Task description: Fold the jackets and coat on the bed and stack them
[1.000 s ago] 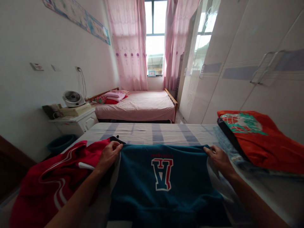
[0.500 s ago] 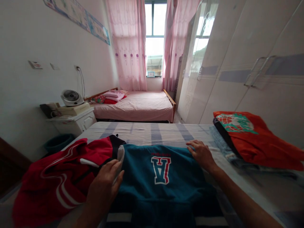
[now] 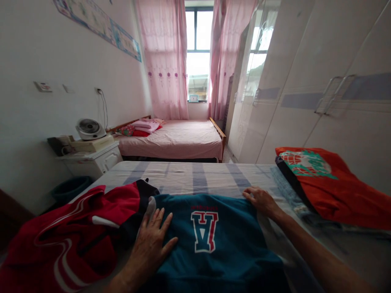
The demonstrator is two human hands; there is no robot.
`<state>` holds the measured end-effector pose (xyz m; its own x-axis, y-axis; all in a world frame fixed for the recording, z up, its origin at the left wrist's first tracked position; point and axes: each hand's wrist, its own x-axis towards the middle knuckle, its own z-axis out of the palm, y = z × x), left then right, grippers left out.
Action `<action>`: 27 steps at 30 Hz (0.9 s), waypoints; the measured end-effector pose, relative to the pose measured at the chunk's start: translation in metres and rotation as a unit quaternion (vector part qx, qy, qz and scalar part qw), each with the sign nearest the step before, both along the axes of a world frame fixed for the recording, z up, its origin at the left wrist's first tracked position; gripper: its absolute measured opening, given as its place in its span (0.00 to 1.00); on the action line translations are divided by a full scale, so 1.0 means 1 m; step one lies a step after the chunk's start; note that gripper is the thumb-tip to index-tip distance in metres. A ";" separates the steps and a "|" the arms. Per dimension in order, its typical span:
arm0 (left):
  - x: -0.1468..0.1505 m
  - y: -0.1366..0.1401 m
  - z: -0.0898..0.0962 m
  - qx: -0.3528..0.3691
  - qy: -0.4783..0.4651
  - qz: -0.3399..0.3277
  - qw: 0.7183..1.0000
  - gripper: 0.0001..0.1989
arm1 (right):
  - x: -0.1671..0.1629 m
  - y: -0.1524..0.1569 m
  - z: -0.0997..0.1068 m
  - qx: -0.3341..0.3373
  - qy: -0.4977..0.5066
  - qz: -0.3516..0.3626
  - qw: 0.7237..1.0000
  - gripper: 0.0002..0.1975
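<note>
A teal sweatshirt [image 3: 235, 236] with a large letter print lies spread on the striped sheet in front of me. My left hand [image 3: 154, 232] rests palm down on its left side, fingers spread. At the far right corner of the sweatshirt, my right hand [image 3: 259, 200] has its fingers bent together on the edge; its thumb is hard to make out. Left of the sweatshirt, a crumpled red jacket [image 3: 82, 219] with white stripes and a dark collar lies close to my left hand.
Folded clothes are stacked at the right, an orange garment [image 3: 345, 187] above blue denim [image 3: 282, 183]. The striped sheet [image 3: 179, 175] covers the bed under them. Beyond are a pink bed [image 3: 183, 138], a white cabinet [image 3: 106, 156] with a fan [image 3: 91, 128], and a wardrobe [image 3: 290, 126].
My left hand has moved right and flattened onto the sweatshirt's left side. My right hand's fingers have drawn in at the far right corner. The sweatshirt sits a little lower in view.
</note>
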<state>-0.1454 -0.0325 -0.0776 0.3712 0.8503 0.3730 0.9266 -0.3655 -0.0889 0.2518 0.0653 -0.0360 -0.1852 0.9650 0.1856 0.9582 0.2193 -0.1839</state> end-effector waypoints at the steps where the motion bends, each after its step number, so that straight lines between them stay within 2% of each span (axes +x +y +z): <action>1: 0.005 0.001 0.006 -0.003 -0.002 -0.006 1.000 0.28 | -0.001 0.001 0.001 -0.005 0.008 0.019 1.000 0.16; 5: 0.034 0.004 0.026 -0.024 -0.027 -0.070 0.997 0.25 | -0.022 -0.004 0.000 -0.014 0.016 0.085 0.996 0.14; 7: 0.044 0.002 0.024 -0.041 -0.028 -0.104 0.993 0.28 | -0.035 -0.008 -0.001 -0.009 0.007 0.089 0.996 0.12; 10: 0.046 -0.002 0.011 -0.062 -0.019 -0.127 0.990 0.29 | -0.041 -0.008 0.000 0.016 -0.013 0.059 0.998 0.13; 13: 0.042 -0.005 0.003 -0.064 -0.025 -0.125 0.990 0.29 | -0.035 -0.003 0.003 0.045 -0.028 0.006 0.999 0.13; 16: 0.042 -0.006 0.005 -0.073 -0.030 -0.125 0.989 0.29 | -0.033 0.001 0.007 0.052 -0.032 -0.030 0.998 0.13; 21: 0.043 -0.001 0.013 -0.079 -0.046 -0.122 0.988 0.27 | -0.053 -0.015 0.012 0.067 -0.033 -0.017 0.997 0.16; 24: 0.033 0.003 0.012 -0.071 -0.066 -0.076 0.992 0.26 | -0.056 -0.038 -0.001 0.071 -0.048 0.029 0.996 0.22; 27: 0.013 -0.002 0.005 -0.084 -0.098 -0.023 0.991 0.27 | -0.042 -0.058 -0.023 0.035 -0.067 0.039 0.996 0.25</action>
<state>-0.1329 -0.0341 -0.0725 0.3447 0.8905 0.2969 0.9025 -0.4014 0.1562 0.2094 0.0072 -0.0586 -0.2865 0.9324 0.2206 0.9528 0.3013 -0.0362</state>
